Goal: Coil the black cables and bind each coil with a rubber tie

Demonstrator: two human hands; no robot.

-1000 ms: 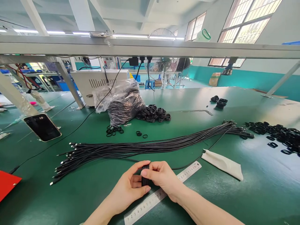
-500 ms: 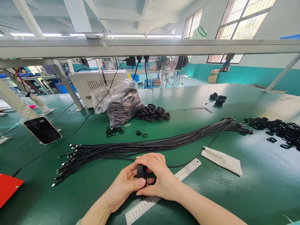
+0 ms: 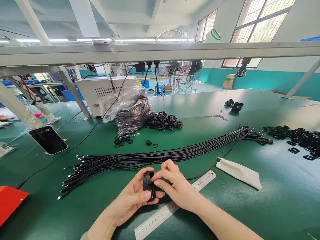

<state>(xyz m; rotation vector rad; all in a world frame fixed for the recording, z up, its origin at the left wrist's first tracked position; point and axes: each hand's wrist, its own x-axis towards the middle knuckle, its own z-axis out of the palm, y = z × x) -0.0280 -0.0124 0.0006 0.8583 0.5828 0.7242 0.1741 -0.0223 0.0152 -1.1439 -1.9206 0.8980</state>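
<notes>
My left hand [image 3: 133, 196] is closed round a coiled black cable [image 3: 149, 186], thumb in front and fingers behind. The thumb and forefinger of my right hand [image 3: 175, 190] pinch the coil's upper right side. Beneath my hands a steel ruler [image 3: 156, 221] lies slantwise on the green table [image 3: 100, 213]. Beyond them stretches a long bundle of straight black cables [image 3: 172, 155] with metal plugs at its ends. A pale folded cloth [image 3: 238, 173] is to the right of the ruler.
A plastic bag of black items [image 3: 133, 111] stands beside a pile of black coils [image 3: 163, 121]. More black pieces [image 3: 300, 136] lie at the right. A phone [image 3: 48, 140] leans at the left, near a red object [image 3: 11, 203]. A metal beam [image 3: 160, 53] crosses above the table.
My right hand has shifted slightly right and its fingers have drawn together at the coil's edge. The coil has turned, so its round opening shows. The camera view has moved a little.
</notes>
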